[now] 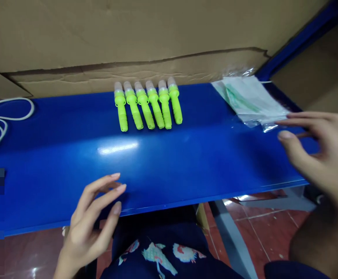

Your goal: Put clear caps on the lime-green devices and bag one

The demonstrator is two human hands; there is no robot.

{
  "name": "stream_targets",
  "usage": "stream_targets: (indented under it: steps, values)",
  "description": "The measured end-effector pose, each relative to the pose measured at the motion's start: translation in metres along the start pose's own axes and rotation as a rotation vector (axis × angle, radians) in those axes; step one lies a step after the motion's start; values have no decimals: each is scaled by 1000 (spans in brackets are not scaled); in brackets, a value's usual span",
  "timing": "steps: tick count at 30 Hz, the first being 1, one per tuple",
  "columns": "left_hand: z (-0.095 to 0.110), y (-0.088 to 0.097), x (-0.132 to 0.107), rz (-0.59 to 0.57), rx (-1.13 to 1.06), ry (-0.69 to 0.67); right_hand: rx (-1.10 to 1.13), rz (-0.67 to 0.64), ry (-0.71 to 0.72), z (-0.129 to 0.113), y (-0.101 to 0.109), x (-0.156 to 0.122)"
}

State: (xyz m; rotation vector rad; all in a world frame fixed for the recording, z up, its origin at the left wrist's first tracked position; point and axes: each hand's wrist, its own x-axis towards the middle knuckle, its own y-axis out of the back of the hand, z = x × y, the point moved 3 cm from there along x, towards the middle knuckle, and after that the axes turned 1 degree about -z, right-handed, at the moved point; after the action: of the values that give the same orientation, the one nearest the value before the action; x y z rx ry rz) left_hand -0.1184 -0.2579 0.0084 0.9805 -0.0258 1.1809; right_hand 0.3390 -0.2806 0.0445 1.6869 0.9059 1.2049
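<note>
Several lime-green flashlight-like sticks [150,110] with clear domed caps lie side by side in a row toward the back of the blue table. My left hand [95,217] hovers over the table's front edge with its fingers apart and nothing in them. At the right, my right hand [320,143] reaches over the table with fingers spread. Its fingertips are at the near corner of a clear plastic bag [250,100] holding something white and green; whether they touch it I cannot tell.
The blue table [169,166] backs onto a cardboard sheet [128,35]. A coiled white cable [9,100] lies at the left. A blue frame post [297,38] rises at the right. Below are a grey metal leg [233,240] and red floor tiles [262,232].
</note>
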Motion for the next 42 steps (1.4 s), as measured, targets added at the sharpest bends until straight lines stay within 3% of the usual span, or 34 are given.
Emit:
stream_targets:
  steps: [3,8,11,14,18,24,28,30,34,42]
  values:
    - [1,-17,6,-93,25,-52,-37,25,25,-19,-15,44]
    - [-2,-35,6,-206,295,-71,-204,-181,-102,-1,-41,110]
    - [-2,-34,4,-189,321,-87,-255,-378,-194,10,-58,131]
    - [-3,-32,2,-178,334,-87,-284,-434,-229,6,-62,136]
    - [-4,-31,1,-177,303,-88,-423,-332,-232,-7,-43,129]
    - [-4,-33,2,-179,323,-100,-550,-20,-189,-9,-6,110]
    - [-6,-30,0,-188,276,-90,-521,200,53,-22,9,100]
    - [-8,-28,0,-182,239,-83,-481,297,209,-41,13,97]
    - [-9,-29,1,-182,248,-84,-335,311,557,-107,3,100]
    - [-7,-31,2,-178,274,-67,100,176,1091,-266,-63,133]
